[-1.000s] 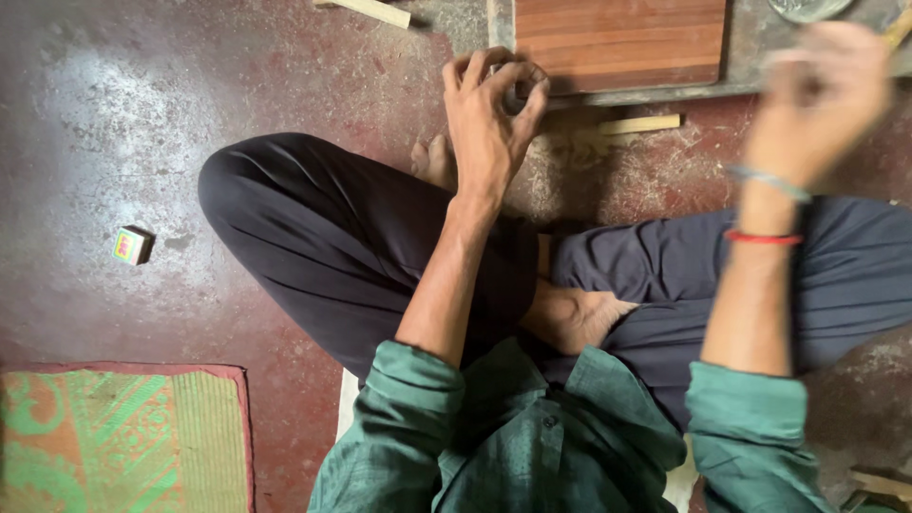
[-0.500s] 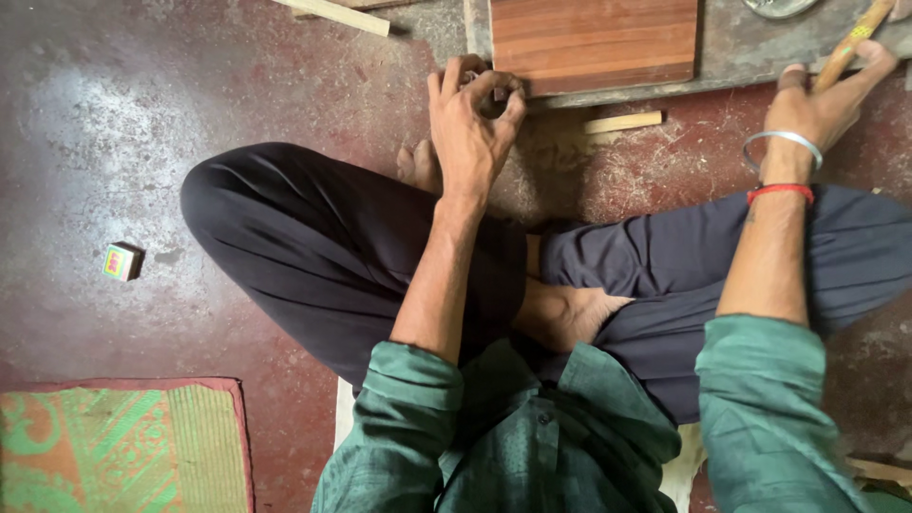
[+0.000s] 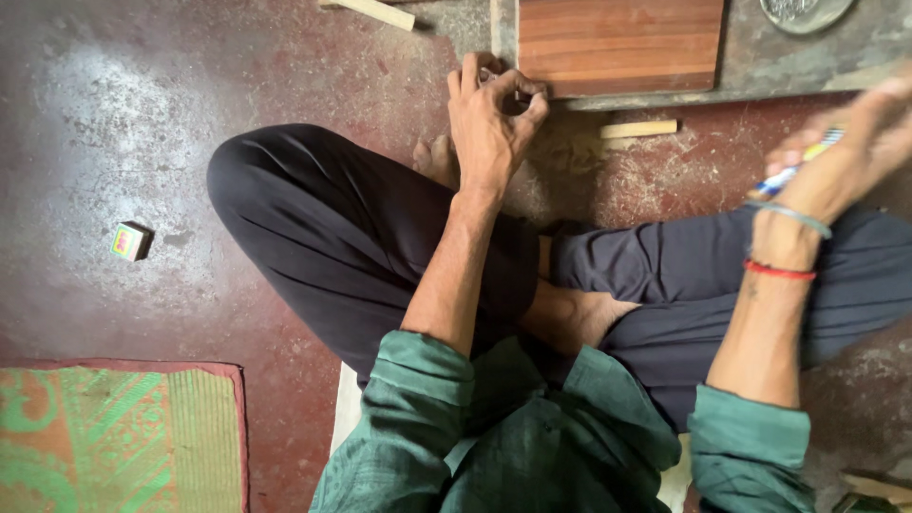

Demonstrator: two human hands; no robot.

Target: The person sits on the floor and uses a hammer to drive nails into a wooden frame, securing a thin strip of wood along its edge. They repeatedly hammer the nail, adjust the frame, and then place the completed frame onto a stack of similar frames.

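Observation:
I sit cross-legged on a dark red floor. My left hand [image 3: 492, 119] rests at the near left corner of a reddish-brown wooden board [image 3: 619, 43], thumb and forefinger pinched together; I cannot see anything between them. My right hand [image 3: 841, 157], blurred by motion, is raised at the right and holds a thin stick-like tool [image 3: 796, 166] with blue, white and yellow bands. The board lies on a grey stone slab [image 3: 807, 62] at the top.
A small wooden stick [image 3: 638, 128] lies on the floor just below the slab. Another wood strip [image 3: 375, 11] lies at the top. A small colourful box [image 3: 129, 240] sits at the left. A green woven mat [image 3: 114, 437] covers the bottom left corner. A round metal dish [image 3: 803, 11] is at the top right.
My right hand came down from the slab's right end toward my knee, carrying the tool. My left hand stayed pinched at the board's corner.

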